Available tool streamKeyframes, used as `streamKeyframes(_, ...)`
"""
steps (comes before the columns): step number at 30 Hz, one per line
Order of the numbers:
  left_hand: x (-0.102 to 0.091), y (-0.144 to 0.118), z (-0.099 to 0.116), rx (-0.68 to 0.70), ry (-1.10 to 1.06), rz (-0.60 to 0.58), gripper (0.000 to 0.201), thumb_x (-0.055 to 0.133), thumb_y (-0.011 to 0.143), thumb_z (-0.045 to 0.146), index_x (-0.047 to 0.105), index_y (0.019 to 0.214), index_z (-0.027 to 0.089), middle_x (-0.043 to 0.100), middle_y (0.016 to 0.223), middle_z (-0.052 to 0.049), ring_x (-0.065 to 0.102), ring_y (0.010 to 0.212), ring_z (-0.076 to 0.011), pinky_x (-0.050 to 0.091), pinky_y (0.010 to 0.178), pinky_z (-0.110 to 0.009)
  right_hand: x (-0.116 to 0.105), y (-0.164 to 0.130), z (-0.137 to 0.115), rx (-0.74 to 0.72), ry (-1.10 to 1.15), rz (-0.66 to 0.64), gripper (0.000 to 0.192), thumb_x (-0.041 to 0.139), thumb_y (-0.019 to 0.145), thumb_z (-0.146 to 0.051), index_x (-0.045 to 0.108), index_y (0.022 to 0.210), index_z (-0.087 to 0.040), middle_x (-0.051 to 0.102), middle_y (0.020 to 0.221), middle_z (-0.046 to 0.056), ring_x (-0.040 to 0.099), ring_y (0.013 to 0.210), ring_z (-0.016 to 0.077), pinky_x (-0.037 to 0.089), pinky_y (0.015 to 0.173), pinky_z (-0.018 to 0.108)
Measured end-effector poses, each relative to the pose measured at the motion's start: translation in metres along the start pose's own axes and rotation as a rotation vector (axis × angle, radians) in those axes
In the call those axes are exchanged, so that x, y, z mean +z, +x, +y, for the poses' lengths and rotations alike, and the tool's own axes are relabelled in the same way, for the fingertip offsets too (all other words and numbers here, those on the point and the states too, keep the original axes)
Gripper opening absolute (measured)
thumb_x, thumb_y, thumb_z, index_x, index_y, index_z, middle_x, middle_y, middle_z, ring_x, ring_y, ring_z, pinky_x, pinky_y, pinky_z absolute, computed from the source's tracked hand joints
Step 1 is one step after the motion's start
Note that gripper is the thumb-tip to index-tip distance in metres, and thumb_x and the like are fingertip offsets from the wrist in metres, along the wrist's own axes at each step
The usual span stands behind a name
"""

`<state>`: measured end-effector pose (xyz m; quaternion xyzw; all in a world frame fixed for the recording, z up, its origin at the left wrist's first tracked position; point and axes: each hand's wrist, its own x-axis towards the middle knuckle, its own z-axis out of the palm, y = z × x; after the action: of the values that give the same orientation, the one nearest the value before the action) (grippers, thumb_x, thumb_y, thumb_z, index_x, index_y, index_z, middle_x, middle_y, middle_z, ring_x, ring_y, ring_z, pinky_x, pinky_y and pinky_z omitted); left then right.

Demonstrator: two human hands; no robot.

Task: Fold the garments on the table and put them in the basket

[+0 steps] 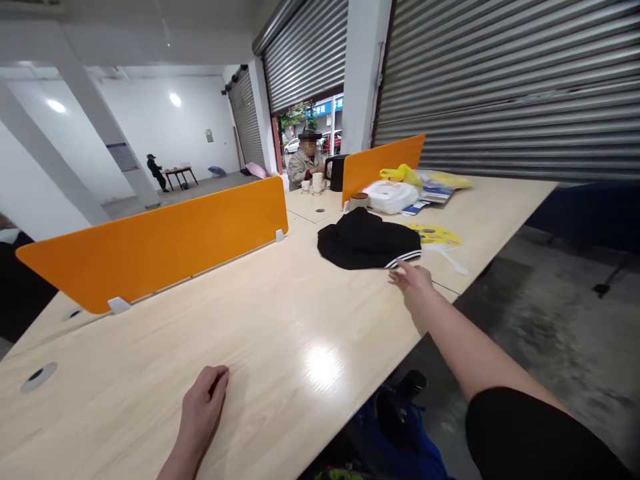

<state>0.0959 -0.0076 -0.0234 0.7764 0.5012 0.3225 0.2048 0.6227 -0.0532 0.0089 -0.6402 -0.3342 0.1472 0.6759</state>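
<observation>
A black garment (367,240) lies bunched on the light wooden table (250,320), with white stripes along its near right edge. At that striped edge is my right hand (413,281), its fingers stretched out and apart; the fingertips meet the edge in view, and I cannot tell whether they press on it. My left hand (206,397) rests on the bare tabletop at the lower left, fingers curled in with nothing visible in them. Just beyond the garment's right side lies a yellow hand fan (437,235) with a white handle.
Orange dividers (165,240) stand along the table. Behind the garment are a white plastic container (391,197), a yellow bag (403,175) and a brown round container (359,201). Someone sits at the far end by paper cups (317,183). A blue bag (400,433) is below the table edge.
</observation>
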Motion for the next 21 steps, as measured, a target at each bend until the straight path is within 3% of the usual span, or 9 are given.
streamKeyframes(2, 0.0, -0.002, -0.002, -0.01, -0.042, 0.012, 0.028, 0.05, 0.082, 0.048, 0.066, 0.082, 0.025, 0.067, 0.084, -0.002, 0.064, 0.082, -0.0201, 0.051, 0.074, -0.029, 0.002, 0.025, -0.007, 0.024, 0.019, 0.059, 0.049, 0.059, 0.064, -0.069, 0.033, 0.064, -0.028, 0.043, 0.047, -0.005, 0.054, 0.046, 0.0167, 0.048, 0.05, 0.037)
streamKeyframes(4, 0.002, -0.002, 0.0, -0.019, -0.075, 0.052, 0.027, 0.051, 0.082, 0.047, 0.066, 0.08, 0.025, 0.066, 0.08, -0.001, 0.063, 0.078, -0.0191, 0.05, 0.071, -0.028, 0.021, 0.044, -0.019, 0.016, 0.036, 0.096, 0.046, 0.061, 0.066, -0.065, 0.033, 0.062, -0.028, 0.042, 0.046, -0.005, 0.053, 0.046, 0.0172, 0.046, 0.047, 0.036)
streamKeyframes(7, 0.007, -0.001, 0.004, -0.031, -0.102, 0.103, 0.026, 0.052, 0.081, 0.047, 0.066, 0.079, 0.025, 0.065, 0.076, 0.0, 0.061, 0.073, -0.018, 0.048, 0.069, -0.028, 0.075, 0.059, -0.045, -0.074, 0.049, 0.083, 0.033, 0.058, 0.074, -0.052, 0.039, 0.063, -0.027, 0.047, 0.053, -0.002, 0.054, 0.055, 0.0172, 0.046, 0.054, 0.036)
streamKeyframes(9, 0.01, 0.0, 0.004, -0.062, -0.113, 0.129, 0.027, 0.053, 0.08, 0.048, 0.066, 0.08, 0.024, 0.066, 0.078, -0.001, 0.062, 0.075, -0.0183, 0.049, 0.07, -0.028, 0.12, 0.05, -0.063, -0.155, 0.042, 0.004, 0.024, 0.058, 0.075, -0.042, 0.046, 0.067, -0.023, 0.055, 0.062, -0.001, 0.055, 0.065, 0.0157, 0.046, 0.063, 0.032)
streamKeyframes(12, 0.012, -0.001, 0.002, -0.153, -0.137, 0.159, 0.029, 0.056, 0.078, 0.049, 0.066, 0.085, 0.023, 0.066, 0.078, -0.001, 0.061, 0.074, -0.018, 0.05, 0.069, -0.029, 0.182, 0.002, -0.081, -0.269, -0.034, -0.334, 0.022, 0.073, 0.06, -0.031, 0.056, 0.064, -0.018, 0.06, 0.062, -0.001, 0.055, 0.064, 0.0146, 0.043, 0.064, 0.026)
streamKeyframes(14, 0.011, -0.002, 0.001, -0.191, -0.188, 0.157, 0.033, 0.059, 0.076, 0.049, 0.064, 0.092, 0.021, 0.063, 0.073, -0.001, 0.059, 0.068, -0.0161, 0.05, 0.067, -0.028, 0.21, -0.046, -0.083, -0.525, -0.317, -0.876, 0.012, 0.067, 0.067, -0.027, 0.064, 0.074, -0.018, 0.066, 0.069, 0.0, 0.058, 0.068, 0.0161, 0.041, 0.064, 0.025)
streamKeyframes(15, 0.009, -0.003, 0.001, -0.197, -0.226, 0.14, 0.036, 0.061, 0.075, 0.048, 0.063, 0.096, 0.02, 0.061, 0.072, 0.0, 0.057, 0.064, -0.0147, 0.05, 0.065, -0.028, 0.218, -0.071, -0.082, -0.598, -0.412, -1.025, 0.015, 0.064, 0.07, -0.024, 0.068, 0.083, -0.019, 0.069, 0.075, 0.002, 0.06, 0.071, 0.0172, 0.041, 0.065, 0.025)
streamKeyframes(18, 0.005, -0.004, 0.005, -0.188, -0.329, 0.042, 0.051, 0.065, 0.071, 0.043, 0.053, 0.114, 0.018, 0.062, 0.081, 0.0, 0.052, 0.06, -0.0114, 0.05, 0.063, -0.027, 0.226, -0.135, -0.075, -0.666, -0.568, -1.185, 0.03, 0.057, 0.076, -0.02, 0.069, 0.104, -0.023, 0.072, 0.087, 0.005, 0.063, 0.079, 0.0194, 0.041, 0.068, 0.025)
streamKeyframes(21, 0.006, -0.008, 0.016, -0.256, -0.389, -0.014, 0.068, 0.068, 0.07, 0.041, 0.042, 0.129, 0.02, 0.065, 0.092, -0.002, 0.057, 0.066, -0.0125, 0.052, 0.068, -0.029, 0.226, -0.178, -0.073, -0.628, -0.477, -1.231, 0.027, 0.056, 0.077, -0.019, 0.07, 0.1, -0.022, 0.071, 0.084, 0.004, 0.063, 0.078, 0.0192, 0.042, 0.07, 0.027)
